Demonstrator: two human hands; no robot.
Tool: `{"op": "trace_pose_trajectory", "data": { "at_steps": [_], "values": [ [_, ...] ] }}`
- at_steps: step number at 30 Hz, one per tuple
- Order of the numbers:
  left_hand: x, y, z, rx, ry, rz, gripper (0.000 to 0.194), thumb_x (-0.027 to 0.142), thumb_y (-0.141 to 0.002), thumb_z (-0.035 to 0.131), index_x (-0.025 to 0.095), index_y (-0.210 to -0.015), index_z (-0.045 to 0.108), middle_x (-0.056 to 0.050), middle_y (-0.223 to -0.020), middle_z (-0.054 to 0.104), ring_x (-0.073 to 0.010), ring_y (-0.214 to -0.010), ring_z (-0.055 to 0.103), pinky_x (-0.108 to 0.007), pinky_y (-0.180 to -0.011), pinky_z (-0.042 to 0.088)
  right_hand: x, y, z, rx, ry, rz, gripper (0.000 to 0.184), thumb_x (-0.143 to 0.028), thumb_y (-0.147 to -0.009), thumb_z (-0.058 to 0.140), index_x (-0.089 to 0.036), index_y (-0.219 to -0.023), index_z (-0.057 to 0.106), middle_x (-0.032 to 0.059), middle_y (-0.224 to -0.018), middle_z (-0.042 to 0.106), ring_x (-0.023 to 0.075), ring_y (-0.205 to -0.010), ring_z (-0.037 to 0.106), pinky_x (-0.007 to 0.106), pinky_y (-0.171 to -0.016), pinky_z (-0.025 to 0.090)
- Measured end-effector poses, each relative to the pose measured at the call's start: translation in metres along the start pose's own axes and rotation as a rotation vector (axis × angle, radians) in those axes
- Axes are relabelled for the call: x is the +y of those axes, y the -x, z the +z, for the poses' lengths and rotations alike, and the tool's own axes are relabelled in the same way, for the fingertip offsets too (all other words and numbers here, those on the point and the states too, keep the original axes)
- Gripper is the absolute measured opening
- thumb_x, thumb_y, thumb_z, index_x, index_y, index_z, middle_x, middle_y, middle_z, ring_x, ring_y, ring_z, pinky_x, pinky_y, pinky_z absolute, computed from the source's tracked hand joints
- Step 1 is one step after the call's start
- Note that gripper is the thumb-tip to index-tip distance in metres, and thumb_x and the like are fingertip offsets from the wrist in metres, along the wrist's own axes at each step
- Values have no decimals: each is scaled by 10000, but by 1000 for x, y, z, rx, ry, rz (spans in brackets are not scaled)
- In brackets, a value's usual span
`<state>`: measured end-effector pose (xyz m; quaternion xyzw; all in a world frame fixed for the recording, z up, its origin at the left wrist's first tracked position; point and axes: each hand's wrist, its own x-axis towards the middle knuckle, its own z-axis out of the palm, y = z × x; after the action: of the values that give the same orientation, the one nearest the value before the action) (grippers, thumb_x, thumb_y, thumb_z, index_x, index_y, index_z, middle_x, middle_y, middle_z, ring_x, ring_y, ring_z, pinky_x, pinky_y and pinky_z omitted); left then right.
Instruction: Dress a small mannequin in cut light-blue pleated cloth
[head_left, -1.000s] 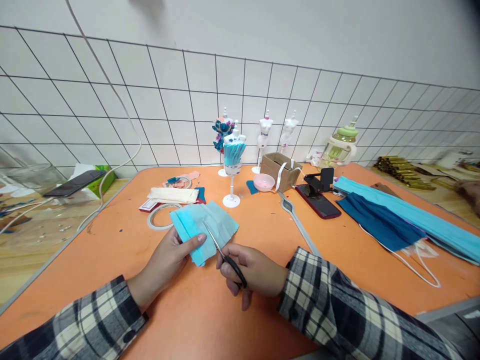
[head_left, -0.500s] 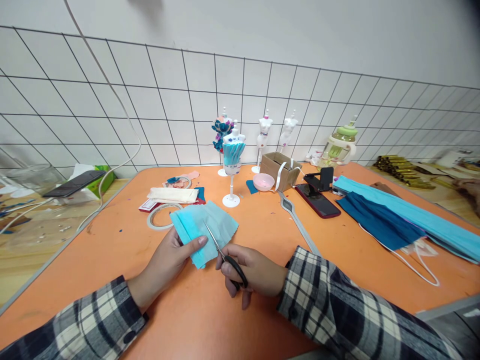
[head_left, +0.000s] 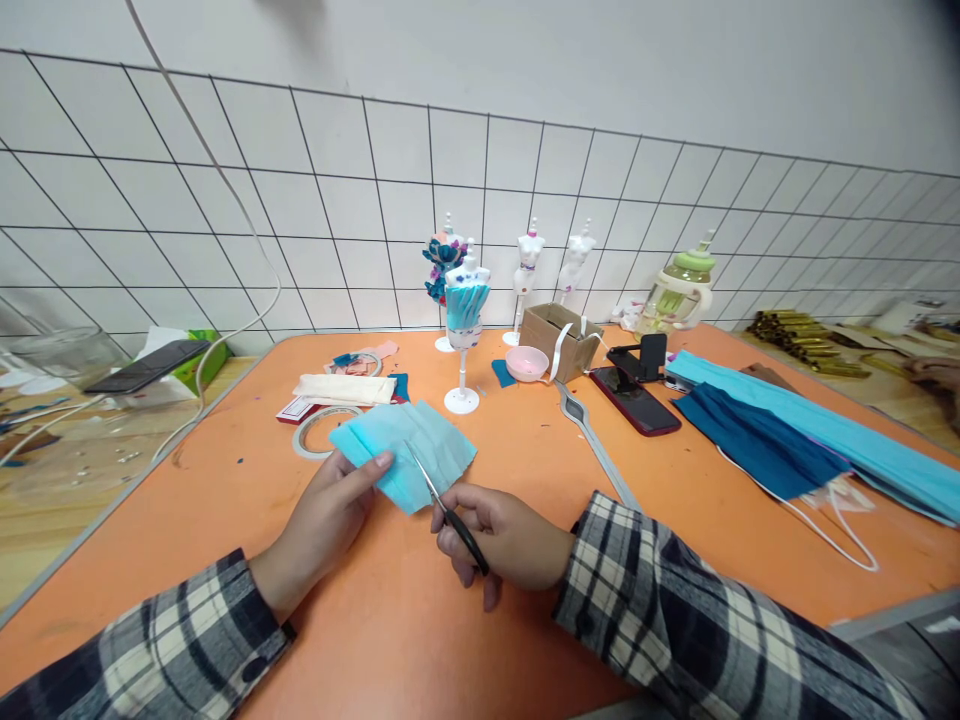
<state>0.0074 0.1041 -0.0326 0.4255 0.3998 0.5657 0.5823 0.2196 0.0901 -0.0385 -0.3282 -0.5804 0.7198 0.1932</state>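
Observation:
Between thumb and fingers, my left hand (head_left: 330, 505) pinches a piece of light blue pleated fabric (head_left: 431, 440) by its left side. My right hand (head_left: 502, 535) grips black-handled scissors (head_left: 465, 540), with the blades lying over the fabric and pointing up and left. Whether the blades cut into it I cannot tell. Just beyond the fabric stands a small white dress form (head_left: 463, 370) wrapped in twisted light blue cloth. A tape roll (head_left: 304, 437) lies near my left hand, partly covered by the fabric.
Behind are more small dress forms (head_left: 528, 262), a pink bowl (head_left: 526, 364) and a cardboard box (head_left: 562, 342). On the right lie a phone (head_left: 636, 402), a dark blue mask (head_left: 765, 440) and long light blue fabric (head_left: 817, 425). A green-lidded bottle (head_left: 679, 290) stands at the back.
My left hand has shifted slightly left and turned, and the fabric's left side has moved with it. The scissors' handles have come together, while my right hand stays nearly in place.

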Motion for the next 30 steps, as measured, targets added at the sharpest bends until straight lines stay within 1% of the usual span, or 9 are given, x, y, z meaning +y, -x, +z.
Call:
{"op": "trace_pose_trajectory", "data": {
  "at_steps": [4, 9, 12, 15, 18, 21, 24, 27, 30],
  "values": [
    [0, -1, 1, -39, -51, -27, 347, 365, -738, 847, 170, -993, 718, -89, -992, 784, -314, -970, 712, -356, -782, 569, -5, 3, 0, -35, -17, 13, 410, -516, -814, 699, -219, -1019, 506, -63, -637, 552, 87, -556, 517, 124, -391, 431],
    [-5, -1, -3, -92, -55, -83, 322, 357, -757, 834, 160, -979, 709, -73, -823, 772, -238, -693, 705, -318, -615, 557, -7, 4, 0, -42, -25, 7, 409, -529, -821, 690, -220, -1016, 507, -60, -645, 549, 85, -570, 491, 114, -392, 426],
    [-6, -1, -5, -92, -55, -87, 280, 352, -769, 825, 160, -931, 701, -57, -763, 746, -198, -600, 667, -276, -524, 518, -8, 4, 1, -33, -16, 2, 420, -530, -800, 708, -216, -1003, 516, -63, -623, 533, 92, -561, 500, 118, -378, 420],
    [-5, 0, -4, -71, -32, -79, 272, 347, -772, 824, 160, -931, 706, -58, -779, 748, -200, -614, 672, -283, -545, 541, -6, 3, 1, -11, -8, 18, 392, -502, -806, 714, -219, -996, 519, -73, -599, 516, 83, -530, 495, 119, -375, 420],
    [-3, 0, -1, -64, 23, -67, 313, 348, -774, 822, 171, -1009, 714, -85, -929, 778, -244, -747, 719, -319, -648, 585, -4, 1, 0, 16, -1, 26, 371, -491, -823, 706, -227, -1001, 516, -80, -601, 518, 70, -492, 481, 123, -374, 424],
    [-2, 0, 0, -98, 46, -69, 353, 348, -764, 830, 177, -1052, 720, -101, -1037, 780, -274, -846, 735, -340, -721, 598, -2, 0, 0, 27, -2, 18, 396, -525, -817, 704, -230, -998, 512, -81, -607, 520, 71, -478, 480, 130, -361, 422],
    [-3, -1, -1, -123, 6, -98, 328, 326, -751, 846, 159, -1009, 734, -104, -972, 790, -263, -816, 736, -343, -738, 600, -4, 0, 0, 30, -18, 20, 448, -552, -786, 725, -225, -998, 502, -74, -600, 527, 85, -490, 483, 138, -351, 425],
    [-6, -2, -3, -116, -23, -102, 295, 323, -746, 853, 151, -953, 733, -81, -858, 786, -214, -701, 712, -297, -642, 585, -7, 1, 1, 15, -49, 31, 487, -563, -760, 740, -221, -1006, 495, -70, -596, 528, 91, -519, 481, 140, -361, 438],
    [-7, -2, -4, -108, -36, -91, 289, 318, -738, 861, 160, -934, 719, -68, -843, 784, -198, -677, 699, -275, -597, 566, -8, 2, 0, -27, -59, 28, 486, -581, -774, 714, -219, -1005, 485, -76, -603, 511, 84, -524, 476, 143, -381, 452]
  ]
}}
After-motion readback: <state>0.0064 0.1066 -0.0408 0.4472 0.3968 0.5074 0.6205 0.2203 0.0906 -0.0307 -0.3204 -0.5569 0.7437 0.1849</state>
